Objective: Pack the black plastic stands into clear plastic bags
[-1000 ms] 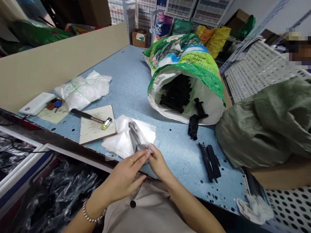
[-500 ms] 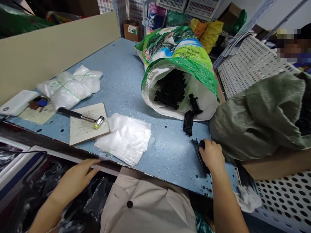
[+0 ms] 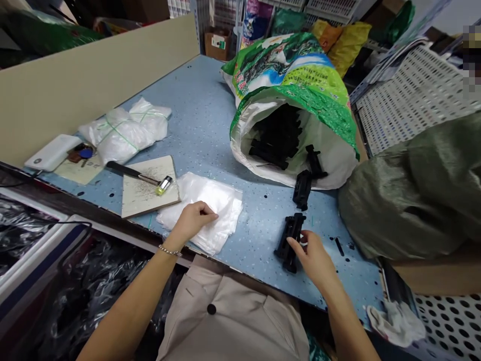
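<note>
My left hand (image 3: 193, 220) is over a stack of thin clear plastic bags (image 3: 221, 205), thumb and forefinger pressed together at its surface. Whether a bag is caught between those fingertips cannot be made out. On the right, my right hand (image 3: 311, 255) grips the edge of a black plastic part (image 3: 290, 240), a long frame with wider ends, which is on or just above the blue table. Just behind it a similar black part (image 3: 301, 189) lies at the mouth of a green printed woven sack (image 3: 296, 95), with several more inside.
A hammer (image 3: 141, 176) rests on a scuffed board (image 3: 150, 193) at left. Behind are tied plastic bundles (image 3: 126, 130), keys (image 3: 83, 152) and a white device (image 3: 52, 152). A dark green sack (image 3: 409, 185) and a white perforated crate (image 3: 417, 93) flank the table's right side.
My left hand has risen from below the table edge onto the plastic bags. My right hand has drawn the black part leftward and turned it. The view has shifted slightly.
</note>
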